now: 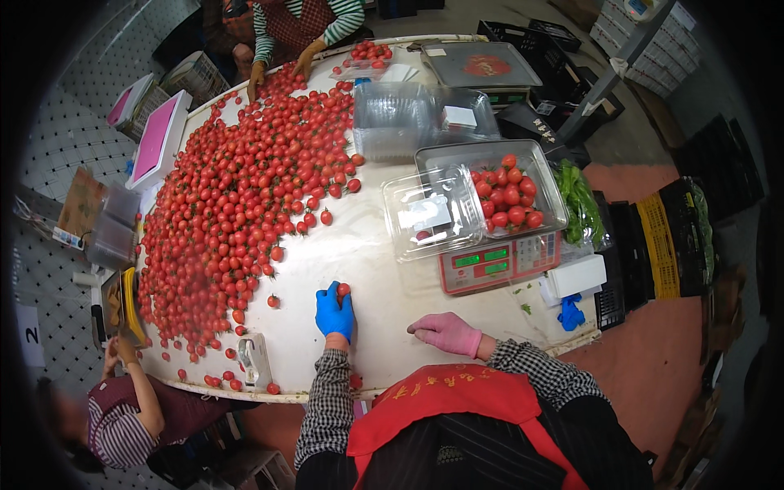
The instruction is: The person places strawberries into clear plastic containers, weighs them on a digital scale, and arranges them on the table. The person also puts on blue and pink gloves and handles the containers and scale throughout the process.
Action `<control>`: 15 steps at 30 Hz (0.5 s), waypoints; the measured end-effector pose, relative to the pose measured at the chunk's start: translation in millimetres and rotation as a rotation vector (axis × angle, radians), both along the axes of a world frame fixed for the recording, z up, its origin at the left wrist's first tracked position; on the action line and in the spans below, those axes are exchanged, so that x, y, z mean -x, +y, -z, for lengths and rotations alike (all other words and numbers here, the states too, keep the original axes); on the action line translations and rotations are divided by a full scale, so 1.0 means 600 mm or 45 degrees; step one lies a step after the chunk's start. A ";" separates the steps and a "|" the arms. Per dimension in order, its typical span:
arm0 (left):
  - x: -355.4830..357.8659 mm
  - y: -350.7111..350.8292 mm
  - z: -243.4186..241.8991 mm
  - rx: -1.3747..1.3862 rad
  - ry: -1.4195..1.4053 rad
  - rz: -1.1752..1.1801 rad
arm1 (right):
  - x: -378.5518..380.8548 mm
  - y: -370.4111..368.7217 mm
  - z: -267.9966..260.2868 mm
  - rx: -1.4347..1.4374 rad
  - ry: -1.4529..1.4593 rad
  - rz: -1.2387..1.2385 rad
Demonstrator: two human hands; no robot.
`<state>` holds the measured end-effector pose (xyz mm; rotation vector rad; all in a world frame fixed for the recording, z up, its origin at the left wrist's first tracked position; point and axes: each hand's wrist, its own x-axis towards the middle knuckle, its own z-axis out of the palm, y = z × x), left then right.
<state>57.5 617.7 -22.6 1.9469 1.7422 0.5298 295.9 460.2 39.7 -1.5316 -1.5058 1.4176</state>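
My left hand (335,312), in a blue glove, grips a red cherry tomato (343,289) between thumb and fingers above the white tabletop (380,331). To its left spreads a large heap of cherry tomatoes (239,177), many with green stems. My right hand (446,333) wears a pink glove and hovers over or rests on the table, fingers together; its palm side is hidden. Beyond it, a red digital scale (499,263) carries a metal tray (548,159). On that tray sits a clear plastic clamshell, its base holding tomatoes (508,193) and its lid (429,214) folded open leftward.
Stacked clear clamshells (392,116) stand behind the scale, near a second scale with a tray (484,64). A tape dispenser (254,361) sits at the near edge. Leafy greens (576,202) and a crumpled blue glove (571,312) lie right. Gloved co-worker's hands (282,70) touch the heap's far end.
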 end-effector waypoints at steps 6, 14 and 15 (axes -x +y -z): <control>0.004 -0.002 0.019 0.227 -0.675 -0.204 | -0.007 -0.011 0.007 0.019 0.035 0.055; -0.110 -0.098 -0.170 0.142 -0.701 0.596 | -0.019 0.018 -0.040 0.748 1.529 0.452; -0.121 -0.108 -0.182 0.154 -0.597 0.717 | -0.020 0.016 -0.037 0.722 1.625 0.458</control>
